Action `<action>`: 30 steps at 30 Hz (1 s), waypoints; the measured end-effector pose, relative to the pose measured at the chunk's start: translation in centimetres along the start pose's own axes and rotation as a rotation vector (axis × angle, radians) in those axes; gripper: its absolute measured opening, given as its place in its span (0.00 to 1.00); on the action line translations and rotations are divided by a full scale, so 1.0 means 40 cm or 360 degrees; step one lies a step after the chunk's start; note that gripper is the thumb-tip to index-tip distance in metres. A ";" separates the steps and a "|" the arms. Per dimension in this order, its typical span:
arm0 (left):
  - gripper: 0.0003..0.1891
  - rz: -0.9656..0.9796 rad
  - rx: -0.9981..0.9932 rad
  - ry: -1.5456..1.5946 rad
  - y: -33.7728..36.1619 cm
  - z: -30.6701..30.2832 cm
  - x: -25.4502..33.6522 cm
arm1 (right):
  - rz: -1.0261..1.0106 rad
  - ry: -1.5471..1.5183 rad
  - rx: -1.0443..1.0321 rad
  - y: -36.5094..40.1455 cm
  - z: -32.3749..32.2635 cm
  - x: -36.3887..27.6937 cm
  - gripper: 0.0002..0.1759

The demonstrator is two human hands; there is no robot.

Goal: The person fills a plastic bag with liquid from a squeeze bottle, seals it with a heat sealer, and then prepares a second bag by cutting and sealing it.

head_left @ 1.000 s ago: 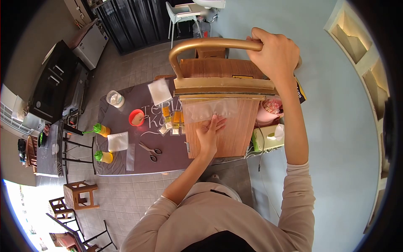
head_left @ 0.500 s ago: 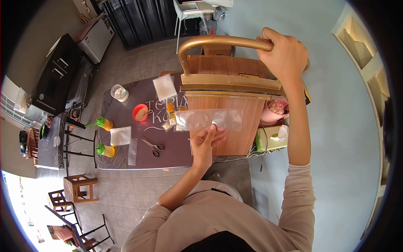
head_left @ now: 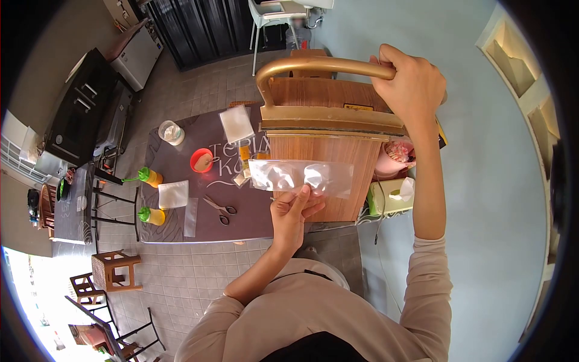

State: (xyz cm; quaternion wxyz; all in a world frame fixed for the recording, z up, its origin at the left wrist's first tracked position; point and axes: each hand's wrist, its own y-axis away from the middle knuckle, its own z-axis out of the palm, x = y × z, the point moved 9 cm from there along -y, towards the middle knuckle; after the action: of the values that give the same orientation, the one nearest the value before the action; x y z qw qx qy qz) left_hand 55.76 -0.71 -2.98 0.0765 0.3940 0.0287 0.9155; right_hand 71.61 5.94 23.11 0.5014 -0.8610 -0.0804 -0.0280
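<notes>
My left hand (head_left: 291, 220) pinches a long clear plastic bag (head_left: 329, 176) by its lower edge, thumb on top. The bag lies level in front of a wood-grain bag sealer (head_left: 338, 208) and overlaps its panel in this view; light glares off the plastic. Fingers of my right hand (head_left: 411, 81) wrap round the right end of the gold handle (head_left: 325, 62). This handle arches over the sealer's gold bar (head_left: 332, 123), which runs across the top of the wood panel.
On the dark table (head_left: 253, 220) are scissors (head_left: 221, 210), a red bowl (head_left: 201, 161), a clear tub (head_left: 172, 133), two green-capped bottles (head_left: 151, 216), plastic bags (head_left: 174, 195) and small filled packets. A pink container (head_left: 397, 158) and tissue box (head_left: 389, 198) stand at right, beside the wall.
The plastic bag has tilted and shifted slightly right and down, catching more glare. My right hand and the handle have come down a little.
</notes>
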 end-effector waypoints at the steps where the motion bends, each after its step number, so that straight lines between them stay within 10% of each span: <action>1: 0.08 0.0000 -0.0030 0.0017 0.000 0.001 0.000 | -0.0002 -0.0001 0.0001 -0.001 -0.003 -0.002 0.15; 3: 0.08 -0.0045 -0.0023 0.0022 0.004 0.004 0.002 | 0.0010 -0.0001 -0.0057 -0.003 -0.002 -0.003 0.04; 18: 0.08 -0.0123 -0.0095 0.0077 0.006 0.011 -0.001 | 0.0036 0.0020 -0.0017 -0.006 0.002 0.002 0.17; 30: 0.06 -0.0225 -0.0016 -0.0003 -0.016 0.010 -0.033 | 0.0021 0.0012 -0.0013 -0.006 -0.011 -0.009 0.07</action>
State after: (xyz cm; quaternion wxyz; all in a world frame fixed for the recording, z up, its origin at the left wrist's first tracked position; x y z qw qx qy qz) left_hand 57.03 -0.32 -3.73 0.1430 0.3915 0.0518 0.9075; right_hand 71.23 5.64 23.47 0.4984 -0.8634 -0.0726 -0.0282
